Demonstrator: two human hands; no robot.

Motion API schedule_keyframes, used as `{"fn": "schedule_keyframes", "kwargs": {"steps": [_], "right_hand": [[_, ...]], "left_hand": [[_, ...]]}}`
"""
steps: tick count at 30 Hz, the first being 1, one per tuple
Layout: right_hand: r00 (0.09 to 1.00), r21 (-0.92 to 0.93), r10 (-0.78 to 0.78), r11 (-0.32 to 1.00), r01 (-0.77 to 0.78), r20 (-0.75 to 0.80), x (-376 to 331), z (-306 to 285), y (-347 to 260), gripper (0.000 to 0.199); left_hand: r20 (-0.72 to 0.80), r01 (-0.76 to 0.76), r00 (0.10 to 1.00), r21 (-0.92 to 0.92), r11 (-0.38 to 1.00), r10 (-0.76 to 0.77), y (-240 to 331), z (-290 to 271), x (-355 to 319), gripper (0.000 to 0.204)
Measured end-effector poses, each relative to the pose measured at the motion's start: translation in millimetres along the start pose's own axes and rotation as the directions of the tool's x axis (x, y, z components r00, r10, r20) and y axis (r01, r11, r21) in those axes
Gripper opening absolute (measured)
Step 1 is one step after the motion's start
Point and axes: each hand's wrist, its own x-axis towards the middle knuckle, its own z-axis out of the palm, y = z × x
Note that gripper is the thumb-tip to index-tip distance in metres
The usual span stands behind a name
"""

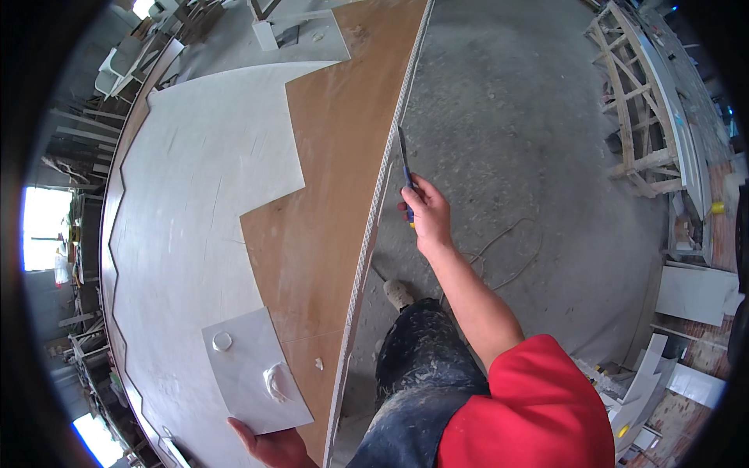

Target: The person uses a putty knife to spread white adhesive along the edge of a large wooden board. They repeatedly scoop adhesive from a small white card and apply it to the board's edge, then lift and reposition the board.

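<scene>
My right hand [428, 209] is closed round the blue handle of a putty knife [404, 156]. Its narrow dark blade, seen nearly edge-on, points away from me and meets the long white, textured edge strip [381, 183] of the tabletop panel. At the lower left, my left hand [269, 447] grips the near edge of a flat grey square board [248, 355], its fingers mostly hidden beneath. On that board are a smear of white paste [276, 384] and a small round white lid [222, 342].
The wide panel has a brown surface [335, 132] with jagged white sheeting [203, 164] over its left part. A small white lump [318, 363] lies near the grey board. A cable [507, 265] loops on the dusty floor. Wooden trestles [636, 101] stand far right.
</scene>
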Motion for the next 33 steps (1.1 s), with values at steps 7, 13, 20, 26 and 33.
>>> {"fn": "schedule_keyframes", "kwargs": {"steps": [7,13,20,26,33], "right_hand": [[0.997,-0.046,-0.017,0.999,0.013,-0.081,-28.6,-0.3,28.7,0.04],[0.99,-0.058,0.049,0.997,-0.057,-0.132,-47.1,-8.5,36.2,0.04],[0.804,-0.268,0.201,0.962,-0.054,0.56,-208.2,-8.9,-61.9,0.043],[0.479,-0.358,0.002,0.667,0.653,0.878,-354.4,44.0,-90.6,0.03],[0.489,-0.472,0.101,0.485,0.736,0.866,-402.0,30.9,-85.1,0.025]], "left_hand": [[-0.001,-0.007,1.0,-0.01,1.0,0.007,0.7,-2.5,0.6,0.062],[0.022,0.017,1.0,-0.041,0.999,-0.016,9.2,-15.9,-4.4,0.06],[0.112,0.026,0.994,-0.089,0.996,-0.016,22.2,-73.9,-15.5,0.052],[0.188,-0.021,0.982,-0.066,0.998,0.033,48.1,-122.4,-35.6,0.051],[0.132,-0.084,0.987,-0.045,0.995,0.089,52.4,-160.2,-47.5,0.053]]}}
